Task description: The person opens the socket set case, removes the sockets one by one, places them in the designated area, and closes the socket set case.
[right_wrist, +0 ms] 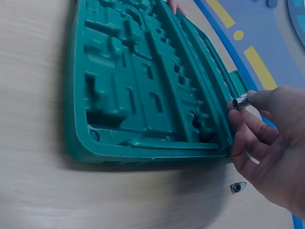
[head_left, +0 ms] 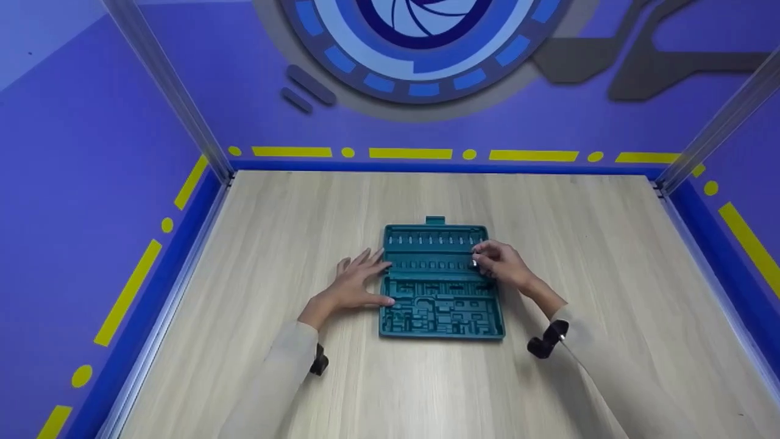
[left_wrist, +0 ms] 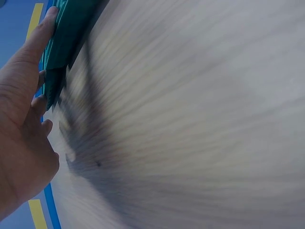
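Observation:
A teal moulded tool tray [head_left: 442,305] with many empty slots lies in the middle of the wooden table [head_left: 304,207]. My left hand [head_left: 362,280] rests flat beside it, fingers spread, thumb and fingertips touching the tray's left edge [left_wrist: 66,38]. My right hand [head_left: 490,261] hovers over the tray's right side and pinches a small metal socket [right_wrist: 240,101] between thumb and fingertips, just above the upper slot rows. In the right wrist view the tray [right_wrist: 138,90] fills the frame to the left of the right hand [right_wrist: 248,112].
A second small metal socket [right_wrist: 237,187] lies on the table under my right hand, just off the tray's right edge. Blue walls with yellow markings [head_left: 411,153] and metal posts [head_left: 170,91] enclose the table.

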`<action>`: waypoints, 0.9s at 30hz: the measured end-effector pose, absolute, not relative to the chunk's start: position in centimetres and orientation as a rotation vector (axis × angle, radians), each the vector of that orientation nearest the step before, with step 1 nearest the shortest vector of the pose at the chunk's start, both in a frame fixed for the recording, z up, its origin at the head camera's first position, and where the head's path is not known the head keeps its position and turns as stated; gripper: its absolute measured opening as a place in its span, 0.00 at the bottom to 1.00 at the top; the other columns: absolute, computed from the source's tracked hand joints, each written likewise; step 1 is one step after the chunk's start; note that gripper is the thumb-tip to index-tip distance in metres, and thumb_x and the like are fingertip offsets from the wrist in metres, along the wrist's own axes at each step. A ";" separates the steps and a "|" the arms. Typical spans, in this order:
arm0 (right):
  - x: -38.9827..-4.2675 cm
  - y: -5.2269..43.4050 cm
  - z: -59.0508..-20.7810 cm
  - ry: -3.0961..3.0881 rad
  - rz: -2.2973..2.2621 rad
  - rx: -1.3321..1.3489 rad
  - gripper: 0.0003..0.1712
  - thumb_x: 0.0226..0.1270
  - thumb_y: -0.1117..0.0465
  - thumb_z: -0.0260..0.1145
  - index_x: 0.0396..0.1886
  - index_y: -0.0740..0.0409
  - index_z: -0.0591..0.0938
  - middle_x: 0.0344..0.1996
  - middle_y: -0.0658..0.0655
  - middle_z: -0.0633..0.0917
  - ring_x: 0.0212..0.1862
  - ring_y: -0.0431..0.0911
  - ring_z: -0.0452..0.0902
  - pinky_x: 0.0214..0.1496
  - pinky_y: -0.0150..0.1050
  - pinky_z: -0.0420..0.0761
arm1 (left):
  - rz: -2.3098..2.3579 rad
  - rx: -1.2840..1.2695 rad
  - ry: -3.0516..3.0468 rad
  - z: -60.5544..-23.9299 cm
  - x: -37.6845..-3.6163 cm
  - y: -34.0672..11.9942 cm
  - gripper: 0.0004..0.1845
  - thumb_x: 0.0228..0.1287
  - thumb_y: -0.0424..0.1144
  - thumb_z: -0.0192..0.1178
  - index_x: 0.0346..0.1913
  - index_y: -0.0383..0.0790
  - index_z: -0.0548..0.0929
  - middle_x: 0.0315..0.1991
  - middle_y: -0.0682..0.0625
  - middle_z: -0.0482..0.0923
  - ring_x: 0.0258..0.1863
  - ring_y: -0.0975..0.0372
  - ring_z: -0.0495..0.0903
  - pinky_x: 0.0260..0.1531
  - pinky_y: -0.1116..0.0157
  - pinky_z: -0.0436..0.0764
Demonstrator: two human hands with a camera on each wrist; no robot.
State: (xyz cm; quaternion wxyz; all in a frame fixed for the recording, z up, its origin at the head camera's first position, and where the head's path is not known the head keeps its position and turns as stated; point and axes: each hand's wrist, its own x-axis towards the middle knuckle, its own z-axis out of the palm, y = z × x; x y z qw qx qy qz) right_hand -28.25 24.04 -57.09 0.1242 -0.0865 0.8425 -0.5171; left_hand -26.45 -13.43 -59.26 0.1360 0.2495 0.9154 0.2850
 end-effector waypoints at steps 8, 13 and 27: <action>-27.9 24.4 -56.6 2.401 -1.509 -0.210 0.21 0.81 0.62 0.55 0.66 0.69 0.75 0.41 0.63 0.86 0.35 0.43 0.78 0.36 0.33 0.77 | 0.821 0.753 2.657 -59.3 -26.4 -13.4 0.49 0.57 0.64 0.71 0.78 0.50 0.66 0.84 0.46 0.48 0.84 0.44 0.41 0.74 0.32 0.40; -27.8 24.6 -56.5 2.372 -1.520 -0.225 0.22 0.82 0.60 0.56 0.67 0.66 0.75 0.41 0.61 0.86 0.35 0.44 0.78 0.37 0.34 0.78 | 0.825 0.747 2.651 -59.4 -26.4 -13.4 0.49 0.58 0.64 0.70 0.79 0.50 0.65 0.84 0.46 0.48 0.84 0.45 0.41 0.75 0.32 0.39; -27.8 26.4 -55.7 2.222 -1.524 -0.311 0.32 0.75 0.59 0.66 0.73 0.66 0.70 0.46 0.61 0.84 0.42 0.42 0.79 0.47 0.36 0.82 | 0.805 0.733 2.653 -59.4 -26.5 -13.4 0.50 0.57 0.66 0.70 0.79 0.51 0.65 0.84 0.48 0.47 0.84 0.46 0.41 0.75 0.33 0.39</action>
